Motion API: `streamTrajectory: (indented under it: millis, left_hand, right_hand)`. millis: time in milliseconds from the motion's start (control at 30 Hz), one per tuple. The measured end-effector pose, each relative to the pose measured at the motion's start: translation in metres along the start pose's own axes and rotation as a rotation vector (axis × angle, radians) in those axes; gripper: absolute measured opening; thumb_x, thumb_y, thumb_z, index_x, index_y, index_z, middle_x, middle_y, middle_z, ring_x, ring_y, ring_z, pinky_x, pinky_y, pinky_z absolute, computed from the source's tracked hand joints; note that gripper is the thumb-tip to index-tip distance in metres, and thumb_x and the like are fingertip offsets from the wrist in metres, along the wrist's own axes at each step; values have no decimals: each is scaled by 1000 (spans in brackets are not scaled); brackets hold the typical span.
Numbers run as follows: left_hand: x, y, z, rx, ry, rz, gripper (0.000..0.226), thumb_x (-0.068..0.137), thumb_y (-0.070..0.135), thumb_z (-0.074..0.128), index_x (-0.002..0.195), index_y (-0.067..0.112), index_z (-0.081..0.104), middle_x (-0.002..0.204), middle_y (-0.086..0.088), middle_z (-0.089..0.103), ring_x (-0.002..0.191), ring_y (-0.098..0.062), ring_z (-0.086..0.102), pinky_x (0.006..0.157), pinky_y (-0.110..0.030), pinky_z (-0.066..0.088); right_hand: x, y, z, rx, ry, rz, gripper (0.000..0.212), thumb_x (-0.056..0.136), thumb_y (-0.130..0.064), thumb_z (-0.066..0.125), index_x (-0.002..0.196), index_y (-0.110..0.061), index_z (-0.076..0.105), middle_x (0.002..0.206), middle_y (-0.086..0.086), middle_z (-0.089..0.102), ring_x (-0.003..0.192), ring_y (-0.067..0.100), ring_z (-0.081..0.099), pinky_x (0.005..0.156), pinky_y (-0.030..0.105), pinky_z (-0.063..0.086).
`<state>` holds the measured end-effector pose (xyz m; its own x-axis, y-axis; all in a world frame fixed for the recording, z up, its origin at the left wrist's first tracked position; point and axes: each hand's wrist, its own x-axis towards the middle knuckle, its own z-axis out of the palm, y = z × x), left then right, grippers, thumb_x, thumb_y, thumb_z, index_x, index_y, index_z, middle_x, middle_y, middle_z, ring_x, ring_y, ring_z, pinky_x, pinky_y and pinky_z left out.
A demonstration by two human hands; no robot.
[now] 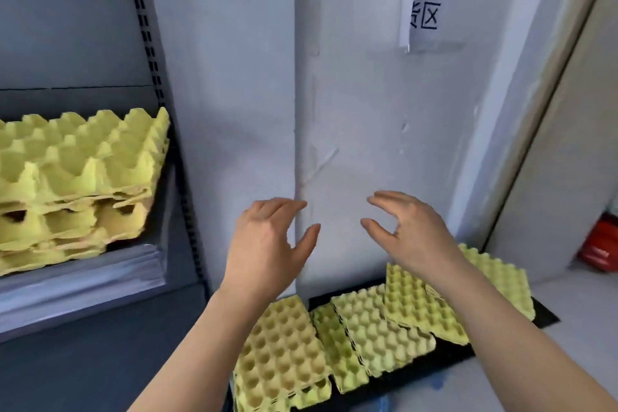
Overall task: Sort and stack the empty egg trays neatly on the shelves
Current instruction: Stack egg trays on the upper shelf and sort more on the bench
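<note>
A stack of yellow egg trays (77,174) sits on the grey shelf (83,274) at the left. Several more yellow egg trays (374,331) lie loose and overlapping on a black mat (448,354) on the floor below. My left hand (267,244) and my right hand (411,231) hover side by side in front of the white wall, above the floor trays. Both hold nothing, their fingers relaxed and slightly spread.
A slotted shelf upright (147,33) runs down beside the stack. A paper sign (424,10) hangs on the white wall. A red object (602,244) stands on the floor at the far right by a door frame.
</note>
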<state>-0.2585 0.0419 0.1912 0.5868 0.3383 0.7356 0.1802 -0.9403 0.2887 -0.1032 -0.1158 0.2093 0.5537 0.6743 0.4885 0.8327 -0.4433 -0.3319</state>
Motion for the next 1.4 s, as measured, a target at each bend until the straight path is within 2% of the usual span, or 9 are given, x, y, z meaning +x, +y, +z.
streamTrajectory:
  millis: [167, 267, 433, 533, 600, 733, 967, 1200, 1400]
  left_hand:
    - [12, 54, 110, -64, -116, -25, 38, 80, 41, 62, 101, 12, 73, 96, -1, 72, 84, -26, 67, 75, -36, 53]
    - [16, 84, 172, -101, -211, -63, 40, 79, 41, 62, 104, 12, 73, 98, -3, 72, 89, -28, 67, 77, -41, 55]
    - [22, 124, 270, -127, -348, -83, 45, 79, 45, 54, 105, 13, 72, 98, -4, 72, 89, -29, 65, 79, -40, 52]
    - [28, 140, 327, -141, -438, -86, 40, 79, 41, 60, 106, 14, 72, 98, -4, 71, 90, -29, 65, 80, -40, 51]
    - [34, 148, 364, -155, -502, -82, 37, 83, 40, 64, 110, 16, 70, 105, -3, 70, 96, -28, 63, 85, -40, 50]
    - [54, 161, 438, -187, -594, -82, 39, 86, 39, 67, 119, 18, 67, 115, -1, 67, 107, -24, 60, 93, -39, 46]
    - [92, 172, 559, -217, -745, -51, 42, 90, 42, 61, 126, 19, 62, 120, 0, 64, 111, -22, 57, 93, -35, 43]
    - [102, 171, 662, -237, -947, -101, 48, 89, 41, 62, 130, 18, 57, 121, -1, 61, 114, -22, 54, 96, -35, 42]
    - [85, 165, 734, -199, -1091, -210, 61, 89, 41, 63, 141, 17, 44, 139, -6, 46, 126, -25, 46, 101, -38, 39]
  right_hand:
    - [-20, 112, -17, -66, -76, 123, 44, 90, -40, 59, 129, -20, 59, 137, -3, 53, 124, 14, 49, 104, 27, 35]
    - [-30, 174, -25, -122, -127, 182, 42, 90, -40, 59, 126, -18, 62, 132, -1, 58, 120, 16, 53, 99, 28, 38]
    - [-43, 271, -33, -131, -151, 307, 40, 91, -35, 60, 127, -17, 60, 134, -1, 56, 126, 15, 49, 102, 28, 35]
    - [-46, 323, -29, -135, -180, 380, 42, 92, -34, 58, 130, -17, 57, 137, -2, 54, 130, 13, 44, 103, 24, 32]
    - [-44, 356, -25, -136, -191, 439, 43, 92, -36, 57, 132, -18, 56, 138, -3, 53, 131, 12, 43, 103, 25, 32]
    - [-30, 419, -10, -115, -193, 553, 43, 92, -35, 58, 132, -19, 55, 137, -4, 54, 127, 13, 46, 101, 27, 35]
    - [-5, 522, 30, -152, -219, 698, 43, 92, -33, 57, 133, -18, 54, 135, -3, 55, 125, 15, 47, 100, 24, 33]
    - [-8, 613, 78, -94, -253, 836, 47, 91, -31, 60, 134, -15, 53, 138, 1, 53, 127, 17, 46, 103, 28, 37]
    - [-27, 685, 128, -37, -357, 955, 68, 88, -43, 62, 146, -19, 34, 151, 2, 35, 138, 18, 31, 108, 31, 30]
